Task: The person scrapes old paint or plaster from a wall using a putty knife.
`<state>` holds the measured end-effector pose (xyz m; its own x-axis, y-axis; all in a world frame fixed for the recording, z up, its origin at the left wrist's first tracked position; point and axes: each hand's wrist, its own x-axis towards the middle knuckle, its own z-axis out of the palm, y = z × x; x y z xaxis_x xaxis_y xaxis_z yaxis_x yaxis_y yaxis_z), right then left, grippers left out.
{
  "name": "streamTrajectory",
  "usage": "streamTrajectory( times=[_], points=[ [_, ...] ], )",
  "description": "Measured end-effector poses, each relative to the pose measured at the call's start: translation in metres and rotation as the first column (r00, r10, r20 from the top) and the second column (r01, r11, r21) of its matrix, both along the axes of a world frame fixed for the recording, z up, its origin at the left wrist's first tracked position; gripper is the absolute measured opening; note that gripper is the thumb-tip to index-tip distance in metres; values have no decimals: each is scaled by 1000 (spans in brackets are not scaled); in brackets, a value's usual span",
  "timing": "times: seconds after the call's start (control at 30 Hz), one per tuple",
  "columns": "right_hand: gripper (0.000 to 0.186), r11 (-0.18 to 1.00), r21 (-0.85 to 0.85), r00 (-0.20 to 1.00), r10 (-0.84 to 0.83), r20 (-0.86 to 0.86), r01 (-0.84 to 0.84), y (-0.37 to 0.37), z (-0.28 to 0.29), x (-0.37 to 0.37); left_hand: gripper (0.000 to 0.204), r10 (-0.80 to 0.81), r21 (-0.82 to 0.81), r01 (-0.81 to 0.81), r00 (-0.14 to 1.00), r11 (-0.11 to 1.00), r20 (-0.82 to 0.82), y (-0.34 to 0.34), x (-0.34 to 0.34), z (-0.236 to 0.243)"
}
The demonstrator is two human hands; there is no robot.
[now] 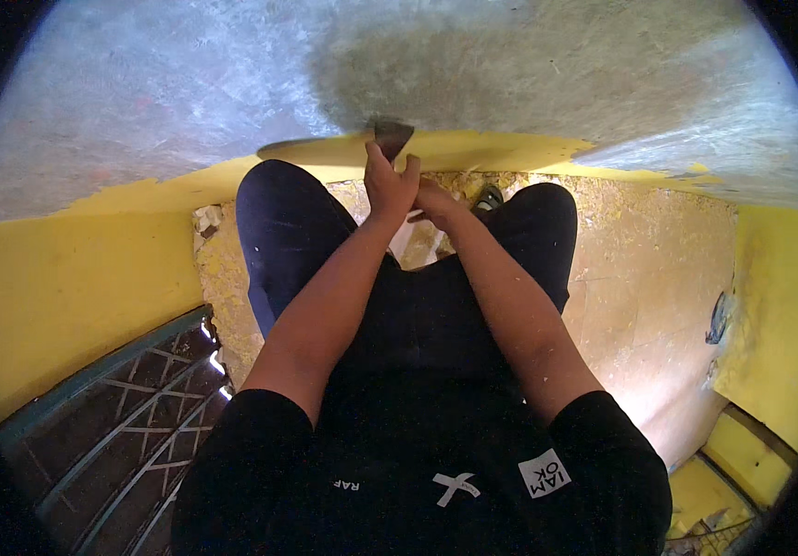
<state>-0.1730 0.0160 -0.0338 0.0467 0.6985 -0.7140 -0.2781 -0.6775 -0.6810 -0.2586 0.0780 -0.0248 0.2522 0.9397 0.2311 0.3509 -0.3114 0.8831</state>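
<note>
A scraper (393,136) with a broad dark blade rests its edge at the wall, by the border between yellow paint and bare grey surface. My left hand (390,188) is closed around it just behind the blade, thumb raised along the side. Close behind and to the right, my right hand (433,201) is closed at the handle's lower end; the handle itself is mostly hidden by both hands. The grey wall (529,74) fills the far side, with a strip of yellow paint (325,152) along its bottom.
Paint flakes litter the tan floor (645,269) along the wall's foot. My bent knees flank my hands, a shoe (488,198) between them. A dark metal grille (130,417) stands at lower left. Yellow walls (75,296) close both sides. A small dark object (719,317) lies at right.
</note>
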Motion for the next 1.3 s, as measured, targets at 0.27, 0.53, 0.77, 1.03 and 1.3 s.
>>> streamTrajectory(
  times=[0.27, 0.53, 0.77, 1.03, 1.3],
  points=[
    [44, 993, 37, 989, 119, -86, -116, -2, 21, -9, 28, 221, -868, 211, 916, 449, 336, 13, -15, 1],
    [43, 759, 442, 379, -276, 884, -478, -13, 93, -38, 29, 62, -861, 212, 961, 462, 269, 33, -34, 32],
    [42, 834, 292, 226, -207, 952, -468, 3, 139, -81, 29, 212, -835, 439, 828, 333, 520, 59, -36, 23],
    [38, 925, 181, 124, -147, 981, -335, 24, 140, -89, 27, 401, -905, 307, 820, 295, 409, 54, -43, 41],
    [32, 913, 242, 122, -213, 969, -328, 31, 134, -93, 17, 470, -794, 570, 653, 211, 594, 50, -48, 22]
  ],
)
